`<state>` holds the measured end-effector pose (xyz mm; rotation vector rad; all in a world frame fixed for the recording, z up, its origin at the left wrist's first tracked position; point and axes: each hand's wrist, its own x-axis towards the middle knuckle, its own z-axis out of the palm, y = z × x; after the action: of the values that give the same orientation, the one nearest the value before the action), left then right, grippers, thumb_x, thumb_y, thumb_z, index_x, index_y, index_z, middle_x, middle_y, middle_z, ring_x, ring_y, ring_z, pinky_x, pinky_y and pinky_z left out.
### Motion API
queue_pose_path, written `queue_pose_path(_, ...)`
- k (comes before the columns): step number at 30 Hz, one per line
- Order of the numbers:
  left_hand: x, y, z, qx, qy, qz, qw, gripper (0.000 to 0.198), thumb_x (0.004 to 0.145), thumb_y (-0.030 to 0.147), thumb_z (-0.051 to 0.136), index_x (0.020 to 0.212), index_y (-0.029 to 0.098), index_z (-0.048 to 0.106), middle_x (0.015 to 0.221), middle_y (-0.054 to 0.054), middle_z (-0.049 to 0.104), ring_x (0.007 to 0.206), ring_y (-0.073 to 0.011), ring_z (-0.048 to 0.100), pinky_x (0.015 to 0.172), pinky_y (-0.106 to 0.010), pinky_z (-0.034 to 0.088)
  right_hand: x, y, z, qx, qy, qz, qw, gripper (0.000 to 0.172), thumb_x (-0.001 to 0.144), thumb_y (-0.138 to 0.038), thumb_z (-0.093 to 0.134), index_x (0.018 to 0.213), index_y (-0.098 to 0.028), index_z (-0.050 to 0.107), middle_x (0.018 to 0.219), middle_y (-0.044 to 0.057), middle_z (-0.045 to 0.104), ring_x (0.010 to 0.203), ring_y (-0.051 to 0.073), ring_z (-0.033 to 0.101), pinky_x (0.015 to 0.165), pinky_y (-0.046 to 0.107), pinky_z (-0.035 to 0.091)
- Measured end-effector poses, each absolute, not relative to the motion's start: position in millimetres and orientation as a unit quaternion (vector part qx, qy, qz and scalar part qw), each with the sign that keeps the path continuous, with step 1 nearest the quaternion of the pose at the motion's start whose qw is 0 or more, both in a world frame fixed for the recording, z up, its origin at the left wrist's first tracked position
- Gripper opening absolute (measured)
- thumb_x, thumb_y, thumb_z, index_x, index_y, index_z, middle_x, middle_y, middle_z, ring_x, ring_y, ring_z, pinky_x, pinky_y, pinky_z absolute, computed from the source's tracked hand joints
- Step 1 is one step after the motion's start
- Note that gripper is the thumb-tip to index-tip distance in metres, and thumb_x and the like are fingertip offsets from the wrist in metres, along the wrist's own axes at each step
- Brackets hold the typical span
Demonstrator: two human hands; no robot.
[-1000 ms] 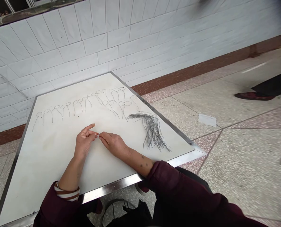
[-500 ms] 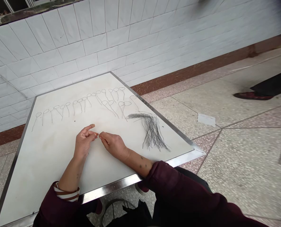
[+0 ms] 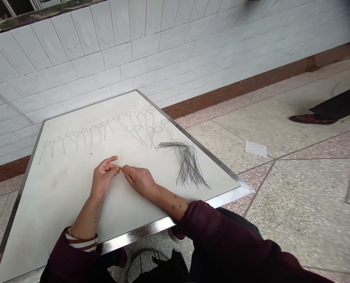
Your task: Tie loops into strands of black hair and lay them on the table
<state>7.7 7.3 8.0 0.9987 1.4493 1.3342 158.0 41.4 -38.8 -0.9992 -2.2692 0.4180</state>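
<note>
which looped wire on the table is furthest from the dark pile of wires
The leftmost looped wire, nearest the left edge of the table; all the others lie closer to the dark pile.

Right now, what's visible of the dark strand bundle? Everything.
The bundle of dark strands lies loose on the white tabletop, toward its right edge. It looks like thin wire, crisscrossed: a short part points left, a longer part fans toward the near edge, ends uneven. Neither the left hand nor the right hand touches it.

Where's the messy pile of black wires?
In the head view, the pile of dark wires lies on the white table's right side, near its metal edge, to the right of the right hand.
</note>
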Motion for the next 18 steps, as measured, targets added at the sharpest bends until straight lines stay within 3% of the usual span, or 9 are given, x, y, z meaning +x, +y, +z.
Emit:
queue_pose_path(5,6.5,7.9,5.2,0.398,0.586,0.561,0.428,0.042,0.07,0.029,0.071,0.111,0.02,0.067,0.075,-0.001,0.067,0.076,-0.0157,0.061,0.08,-0.033,0.046,156.7,41.2,-40.2,-0.395,-0.859,0.155,0.287,0.02,0.098,-0.026,0.039,0.095,-0.02,0.058,0.07,-0.001,0.066,0.053,0.01,0.053,0.049,0.022,0.025)
queue_pose_path(18,1.3,9.8,-0.1,0.38,0.586,0.582,0.415,0.042,0.07,0.027,0.071,0.111,0.019,0.067,0.074,0.0,0.067,0.076,-0.015,0.062,0.078,-0.03,0.046,158.7,39.1,-36.6,-0.406,-0.871,0.138,0.24,0.019,0.098,-0.026,0.039,0.091,-0.018,0.056,0.065,0.0,0.065,0.051,0.011,0.052,0.048,0.023,0.021)
